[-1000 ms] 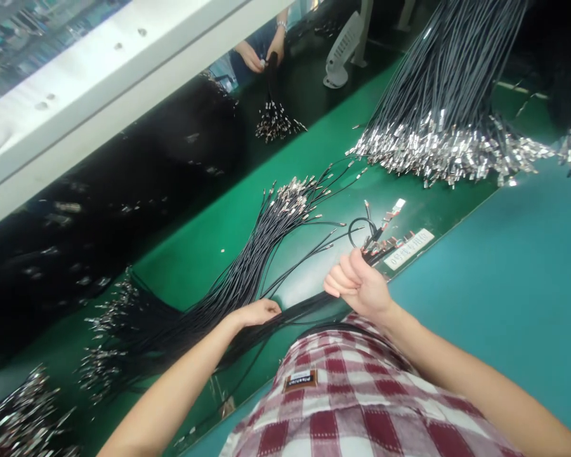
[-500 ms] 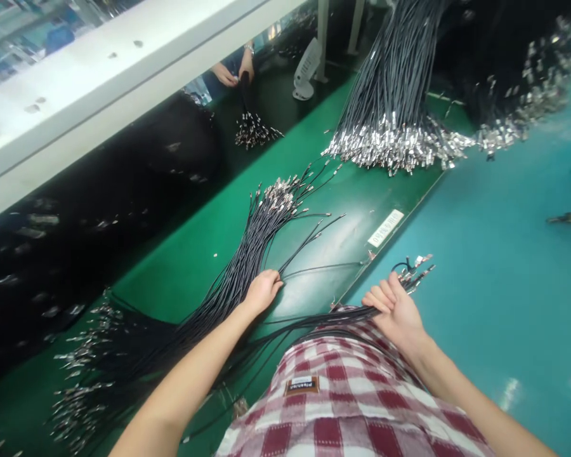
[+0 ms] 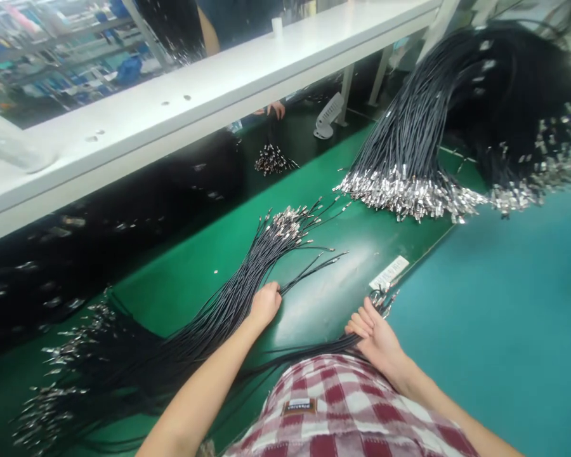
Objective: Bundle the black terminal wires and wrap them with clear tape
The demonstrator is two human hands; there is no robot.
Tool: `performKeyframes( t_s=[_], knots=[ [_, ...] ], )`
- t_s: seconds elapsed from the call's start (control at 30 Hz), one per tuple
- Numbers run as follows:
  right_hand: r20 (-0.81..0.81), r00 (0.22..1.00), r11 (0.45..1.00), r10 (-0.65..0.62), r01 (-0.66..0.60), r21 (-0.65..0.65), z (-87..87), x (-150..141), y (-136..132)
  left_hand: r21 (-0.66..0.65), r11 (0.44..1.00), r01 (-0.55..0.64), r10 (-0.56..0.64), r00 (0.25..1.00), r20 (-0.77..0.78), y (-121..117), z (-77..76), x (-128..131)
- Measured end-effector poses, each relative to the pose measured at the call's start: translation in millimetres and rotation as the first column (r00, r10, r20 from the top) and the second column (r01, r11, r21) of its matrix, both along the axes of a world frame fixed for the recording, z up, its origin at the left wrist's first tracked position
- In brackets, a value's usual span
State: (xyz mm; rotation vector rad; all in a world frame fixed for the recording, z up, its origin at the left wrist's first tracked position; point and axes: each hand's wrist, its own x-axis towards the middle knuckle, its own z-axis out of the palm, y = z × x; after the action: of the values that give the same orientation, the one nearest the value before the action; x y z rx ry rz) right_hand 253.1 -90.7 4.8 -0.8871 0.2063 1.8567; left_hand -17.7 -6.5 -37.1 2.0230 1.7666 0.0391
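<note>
My left hand (image 3: 266, 303) is closed around a few black cables (image 3: 309, 271) whose tipped ends stick out to its right. Just beside it, a thick bundle of black cables (image 3: 238, 273) with metal terminals lies across the green tabletop (image 3: 323, 304). Near the table's front edge, my right hand (image 3: 374, 330) grips a thinner bunch of black cables (image 3: 314, 348). Metal terminals (image 3: 384, 301) poke out above its fingers, and the cables trail left in front of my checked clothing. The far ends of both bunches run together at the left, where I cannot separate them.
A large heap of black cables (image 3: 409, 127) with shiny terminals hangs at the back right. A white shelf (image 3: 219, 89) crosses above the table. Behind it, another person's hand (image 3: 276, 109) holds a cable bunch. A small white fan-like object (image 3: 328, 116) and a label (image 3: 389, 273) are nearby.
The view has tilted up, showing more of the shelf and heap. My right hand has come left and nearer the table edge with its cables. My left hand keeps its grip.
</note>
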Motion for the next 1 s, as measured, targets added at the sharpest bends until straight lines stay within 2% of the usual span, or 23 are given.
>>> performKeyframes(
  t_s=[0.13, 0.23, 0.3, 0.37, 0.5, 0.6, 0.7, 0.77, 0.9, 1.0],
  knots=[
    [-0.04, 0.999, 0.999, 0.029, -0.031, -0.042, -7.2, 0, 16, -0.046, 0.992, -0.118, 0.126, 0.952, 0.28, -2, 10.1, 1],
    [-0.039, 0.999, 0.997, 0.008, -0.011, -0.075, -12.9, 0, 23, -0.095, 0.991, -0.095, 0.125, 0.909, 0.399, -3, 19.8, 12],
    [-0.025, 1.0, 0.996, 0.003, -0.005, -0.094, -16.8, 0, 27, -0.095, 0.992, -0.082, 0.112, 0.92, 0.375, -5, 24.0, 18],
    [-0.011, 1.0, 0.995, 0.018, -0.019, -0.095, -20.3, 1, 29, -0.069, 0.991, -0.115, 0.13, 0.952, 0.278, -7, 23.6, 20],
    [-0.016, 1.0, 0.996, 0.019, -0.021, -0.092, -25.4, 3, 28, -0.019, 0.988, -0.155, 0.156, 0.987, 0.034, -8, 9.1, 11],
    [-0.012, 1.0, 0.997, 0.006, -0.007, -0.082, -28.8, 4, 24, -0.05, 0.992, -0.116, 0.115, 0.993, -0.022, -5, -3.8, 3],
    [-0.006, 1.0, 0.997, -0.011, 0.011, -0.073, -31.8, 4, 21, -0.015, 0.993, -0.113, 0.114, 0.993, 0.026, -1, -8.0, -2],
    [-0.016, 1.0, 0.996, -0.027, 0.025, -0.085, -32.6, 4, 20, 0.024, 0.991, -0.133, 0.131, 0.989, 0.072, 0, -4.3, -5],
    [0.015, 0.998, 0.995, -0.057, 0.058, -0.086, -29.3, 1, 22, 0.049, 0.994, -0.102, 0.091, 0.977, 0.194, -8, 14.8, -10],
    [0.092, 0.994, 0.996, -0.065, 0.07, -0.052, -22.9, -6, 28, 0.002, 0.998, -0.063, 0.058, 0.941, 0.334, -28, 29.4, -7]
  ],
)
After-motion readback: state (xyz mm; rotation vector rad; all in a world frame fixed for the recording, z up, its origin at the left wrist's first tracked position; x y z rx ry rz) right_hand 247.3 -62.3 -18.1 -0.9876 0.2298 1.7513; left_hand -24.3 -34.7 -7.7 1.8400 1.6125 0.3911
